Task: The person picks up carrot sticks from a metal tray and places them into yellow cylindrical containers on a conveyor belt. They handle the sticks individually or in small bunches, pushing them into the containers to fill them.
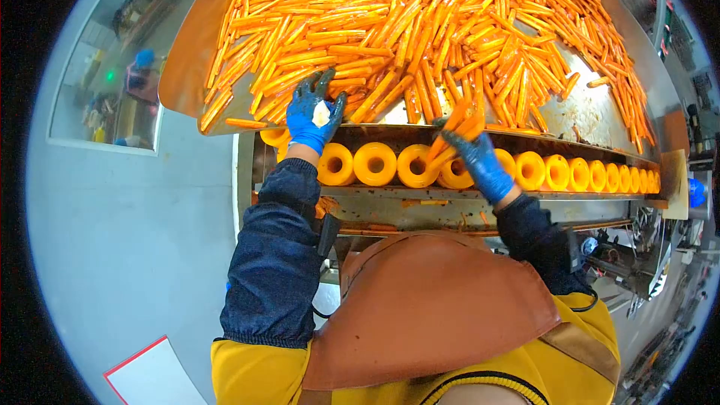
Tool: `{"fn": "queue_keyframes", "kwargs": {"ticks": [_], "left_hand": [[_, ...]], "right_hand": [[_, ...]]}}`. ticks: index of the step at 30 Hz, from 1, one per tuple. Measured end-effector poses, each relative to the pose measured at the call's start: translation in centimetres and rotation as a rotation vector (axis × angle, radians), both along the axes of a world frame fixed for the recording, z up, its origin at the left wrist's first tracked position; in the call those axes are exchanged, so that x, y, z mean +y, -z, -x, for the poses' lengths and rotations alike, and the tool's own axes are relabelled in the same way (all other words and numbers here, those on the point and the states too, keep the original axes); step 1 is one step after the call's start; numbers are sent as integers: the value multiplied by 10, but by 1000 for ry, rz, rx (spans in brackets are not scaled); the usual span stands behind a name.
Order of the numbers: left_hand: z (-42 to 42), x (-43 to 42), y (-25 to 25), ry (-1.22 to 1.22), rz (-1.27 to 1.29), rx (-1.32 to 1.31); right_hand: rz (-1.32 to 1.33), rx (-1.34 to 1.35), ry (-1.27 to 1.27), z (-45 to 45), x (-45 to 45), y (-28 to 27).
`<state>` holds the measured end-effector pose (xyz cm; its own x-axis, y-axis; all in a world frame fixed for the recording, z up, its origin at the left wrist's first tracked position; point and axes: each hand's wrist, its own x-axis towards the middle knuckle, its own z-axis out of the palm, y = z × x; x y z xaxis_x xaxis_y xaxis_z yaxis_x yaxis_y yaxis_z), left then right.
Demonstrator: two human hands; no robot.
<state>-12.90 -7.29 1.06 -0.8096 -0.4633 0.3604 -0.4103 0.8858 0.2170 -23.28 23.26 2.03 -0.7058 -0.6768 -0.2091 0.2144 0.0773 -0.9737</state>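
Observation:
My left hand [316, 112], in a blue glove with dark-stained fingers and a white patch on its back, rests with fingers spread at the near edge of a pile of glossy orange sticks [315, 34]. Its fingertips touch the sticks. My right hand [484, 161], also in a stained blue glove, is closed around a small bunch of orange sticks [466, 126]. That bunch hangs tilted over a row of yellow-orange, ring-shaped cups [375, 164] with round holes. The undersides of the right fingers are hidden.
A metal tray [574, 109] holds the pile, its near lip running just above the cups. Below the cups lies a metal ledge [450, 214] with scraps. A brown apron [427, 307] covers my front. A window [109, 67] is at left, with a person [141, 79] behind it.

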Motion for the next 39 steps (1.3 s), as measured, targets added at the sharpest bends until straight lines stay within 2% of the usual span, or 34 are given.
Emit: {"fn": "queue_keyframes", "kwargs": {"ticks": [1,3,6,9,10,11,13,17,20,24,27,28,31,33,34,37,38,39], "left_hand": [[0,0,0,4,-1,4],[0,-1,-1,6,2,7],[-1,0,0,2,0,0],[-1,1,-2,-8,-17,-7],[-1,1,-1,-6,-20,-2],[-1,1,-1,-5,-23,1],[0,-1,2,18,-6,16],[-1,-3,3,22,-23,21],[-2,2,-6,-7,-30,-27],[0,-3,-1,23,-31,2],[-1,-4,0,11,-42,-10],[-1,-4,0,7,-48,-2],[-1,-3,-2,1,-25,-7],[-1,-2,-4,2,-45,-5],[-1,-3,-2,10,-55,7],[0,-4,-1,24,-39,33],[0,-7,2,37,-42,56],[-1,-8,5,49,-46,79]], "right_hand": [[-107,10,10,-9,0,15],[-287,545,40,-18,5,23],[-64,434,175,-20,15,21],[123,168,245,-27,14,9],[51,131,171,-32,12,6],[91,144,20,-33,6,5],[-75,369,-94,-34,-4,24],[24,287,3,-35,-9,29],[78,98,-21,-37,-22,-4],[14,625,-249,-52,-61,7],[-223,927,-509,-50,-66,16],[-261,799,-653,-42,-69,-2],[-376,813,-431,-11,-89,-31],[-249,1341,-309,13,-115,-27],[-307,1543,-374,24,-128,-23],[-464,1593,-535,39,-160,-11],[-421,1603,-559,45,-153,-12],[-346,1533,-481,46,-146,-20]]}}
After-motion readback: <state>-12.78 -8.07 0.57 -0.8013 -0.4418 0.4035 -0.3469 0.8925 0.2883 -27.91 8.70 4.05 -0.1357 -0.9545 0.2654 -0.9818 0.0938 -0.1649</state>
